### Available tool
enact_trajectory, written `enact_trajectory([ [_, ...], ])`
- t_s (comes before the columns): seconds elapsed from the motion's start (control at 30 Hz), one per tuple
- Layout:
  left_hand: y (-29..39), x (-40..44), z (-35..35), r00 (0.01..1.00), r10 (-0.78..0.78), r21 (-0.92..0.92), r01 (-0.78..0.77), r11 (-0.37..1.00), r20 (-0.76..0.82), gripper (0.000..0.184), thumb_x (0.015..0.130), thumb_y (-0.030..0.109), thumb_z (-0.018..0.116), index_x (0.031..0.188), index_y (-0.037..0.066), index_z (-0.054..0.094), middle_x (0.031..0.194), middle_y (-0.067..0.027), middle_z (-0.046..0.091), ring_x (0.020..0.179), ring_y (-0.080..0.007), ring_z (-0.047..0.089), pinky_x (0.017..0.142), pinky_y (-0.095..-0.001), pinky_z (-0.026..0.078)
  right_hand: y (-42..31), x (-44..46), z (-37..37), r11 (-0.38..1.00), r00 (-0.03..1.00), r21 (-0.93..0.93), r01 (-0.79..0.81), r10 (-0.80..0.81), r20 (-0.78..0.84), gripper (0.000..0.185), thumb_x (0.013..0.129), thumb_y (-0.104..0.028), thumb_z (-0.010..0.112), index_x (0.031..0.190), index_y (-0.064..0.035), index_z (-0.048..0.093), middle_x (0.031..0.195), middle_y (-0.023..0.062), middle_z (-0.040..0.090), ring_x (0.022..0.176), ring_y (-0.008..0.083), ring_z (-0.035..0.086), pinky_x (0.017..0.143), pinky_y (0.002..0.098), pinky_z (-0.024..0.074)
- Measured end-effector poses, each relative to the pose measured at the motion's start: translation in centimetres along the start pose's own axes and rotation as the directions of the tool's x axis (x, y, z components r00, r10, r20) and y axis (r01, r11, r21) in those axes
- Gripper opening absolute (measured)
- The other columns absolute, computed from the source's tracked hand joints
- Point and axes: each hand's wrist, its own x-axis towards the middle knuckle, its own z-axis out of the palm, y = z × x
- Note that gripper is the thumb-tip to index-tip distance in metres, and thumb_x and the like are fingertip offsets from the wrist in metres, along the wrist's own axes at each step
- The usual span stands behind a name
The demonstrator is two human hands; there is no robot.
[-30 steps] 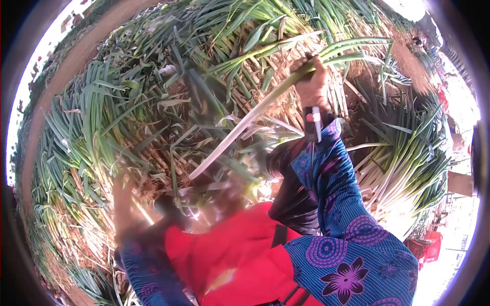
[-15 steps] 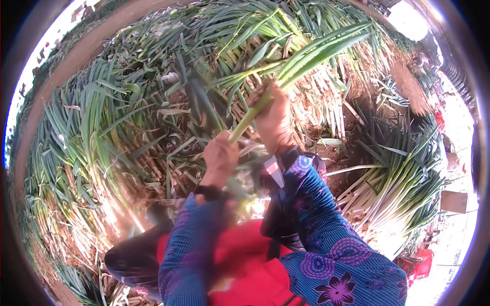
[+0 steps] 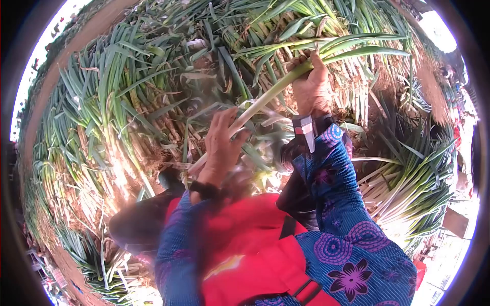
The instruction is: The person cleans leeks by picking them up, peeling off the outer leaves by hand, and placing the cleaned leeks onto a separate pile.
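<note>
A long green onion (image 3: pixel 273 94) slants across the middle of the view, its green leaves at the upper right and its pale root end at the lower left. My right hand (image 3: pixel 312 89) is closed round it just below the leaves. Farther down the pale shank, my left hand (image 3: pixel 223 143) has its fingers stretched and its thumb apart. The shank runs between thumb and fingers, and the palm partly hides it. A grey, pointed, blade-like piece (image 3: pixel 306 133) lies against my right wrist.
Piles of green onions (image 3: pixel 107 107) spread over the ground at left. More heaps lie at the far side (image 3: pixel 347 86), and a bundle with pale shanks (image 3: pixel 403 178) is at right. Loose leaves litter the ground before my red apron (image 3: pixel 250 234).
My left hand has loosened from a closed grip, and more pale shank shows between the hands. In the view, my right hand and the onion sit farther right and slightly higher.
</note>
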Motion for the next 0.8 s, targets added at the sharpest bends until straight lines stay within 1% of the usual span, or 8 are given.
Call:
enact_trajectory([
  [0.03, 0.6, 0.6, 0.2, 0.999, 0.029, 0.030, -0.028, 0.999, -0.042, 0.041, 0.075, 0.007, 0.071, 0.114, 0.010, 0.058, 0.100, -0.0094, 0.060, 0.092, -0.0291, 0.060, 0.077, -0.0378, 0.048, 0.4, -0.1, 0.1, 1.000, 1.000, -0.005, 0.000, 0.000, -0.002, 0.021, 0.091, -0.026, 0.064, 0.091, -0.0076, 0.054, 0.073, 0.0036, 0.052, 0.065, 0.0181, 0.051, 0.061, 0.0331, 0.0458],
  [0.23, -0.1, 1.8, 2.1, 0.983, 0.155, 0.146, -0.139, 0.980, -0.102, 0.022, 0.073, 0.007, 0.069, 0.092, 0.008, 0.058, 0.090, -0.0096, 0.058, 0.084, -0.0316, 0.058, 0.072, -0.0388, 0.047, 1.3, -0.2, -0.2, 1.000, 1.000, 0.007, 0.004, -0.004, 0.019, 0.020, 0.091, -0.024, 0.064, 0.095, -0.0077, 0.053, 0.077, 0.0039, 0.051, 0.066, 0.0185, 0.050, 0.061, 0.0328, 0.0459],
  [0.53, -1.0, 1.9, 2.2, 0.981, 0.168, 0.160, -0.151, 0.976, -0.102, 0.016, 0.074, 0.011, 0.069, 0.085, 0.008, 0.057, 0.081, -0.0078, 0.057, 0.082, -0.0305, 0.057, 0.069, -0.0402, 0.046, 1.8, -0.1, -0.7, 0.997, 0.997, -0.042, 0.057, -0.055, 0.044, 0.021, 0.090, -0.024, 0.064, 0.098, -0.0079, 0.053, 0.079, 0.0041, 0.051, 0.068, 0.0189, 0.050, 0.063, 0.0331, 0.0459],
  [0.6, -0.9, 1.8, 1.6, 0.981, 0.157, 0.113, -0.145, 0.983, -0.113, 0.016, 0.074, 0.006, 0.070, 0.083, 0.006, 0.057, 0.080, -0.0083, 0.058, 0.077, -0.0281, 0.059, 0.066, -0.0369, 0.046, 1.7, 0.2, -1.0, 0.994, 0.996, -0.067, 0.082, -0.079, 0.051, 0.021, 0.091, -0.025, 0.062, 0.098, -0.0078, 0.052, 0.079, 0.0039, 0.050, 0.068, 0.0185, 0.051, 0.064, 0.0328, 0.0457],
  [0.7, -0.4, 1.2, -0.5, 0.983, 0.080, -0.033, -0.087, 0.996, -0.166, 0.014, 0.078, 0.002, 0.069, 0.083, 0.004, 0.056, 0.080, -0.0076, 0.059, 0.073, -0.0221, 0.060, 0.065, -0.0320, 0.048, 1.2, 0.2, -1.8, 0.954, 0.973, -0.246, 0.173, -0.127, 0.192, 0.022, 0.093, -0.028, 0.058, 0.097, -0.0078, 0.050, 0.080, 0.0036, 0.049, 0.069, 0.0179, 0.051, 0.065, 0.0325, 0.0459],
  [0.73, -0.5, 0.8, -1.4, 0.981, 0.043, -0.096, -0.062, 0.993, -0.188, 0.013, 0.079, 0.001, 0.068, 0.084, 0.004, 0.056, 0.080, -0.0070, 0.060, 0.073, -0.0197, 0.060, 0.066, -0.0303, 0.049, 1.0, 0.3, -1.8, 0.971, 0.983, -0.199, 0.133, -0.103, 0.154, 0.022, 0.093, -0.028, 0.057, 0.096, -0.0078, 0.049, 0.080, 0.0036, 0.049, 0.070, 0.0179, 0.051, 0.066, 0.0323, 0.0460],
  [0.77, -2.1, 0.0, -1.6, 0.975, -0.118, -0.263, 0.065, 0.963, -0.190, 0.011, 0.084, -0.002, 0.065, 0.088, 0.004, 0.056, 0.084, -0.0048, 0.060, 0.076, -0.0147, 0.062, 0.067, -0.0260, 0.051, 0.7, 0.5, -1.7, 0.984, 0.990, -0.149, 0.095, -0.078, 0.116, 0.022, 0.094, -0.029, 0.056, 0.096, -0.0078, 0.049, 0.080, 0.0036, 0.049, 0.070, 0.0178, 0.051, 0.066, 0.0321, 0.0461],
  [0.8, -3.0, -0.5, -2.6, 0.955, -0.193, -0.317, 0.116, 0.941, -0.226, 0.011, 0.085, -0.001, 0.064, 0.089, 0.004, 0.056, 0.086, -0.0045, 0.060, 0.077, -0.0151, 0.063, 0.067, -0.0261, 0.052, 0.4, 0.6, -1.6, 0.994, 0.996, -0.097, 0.057, -0.050, 0.078, 0.023, 0.094, -0.030, 0.055, 0.096, -0.0077, 0.048, 0.080, 0.0036, 0.048, 0.070, 0.0177, 0.051, 0.066, 0.0318, 0.0461],
])
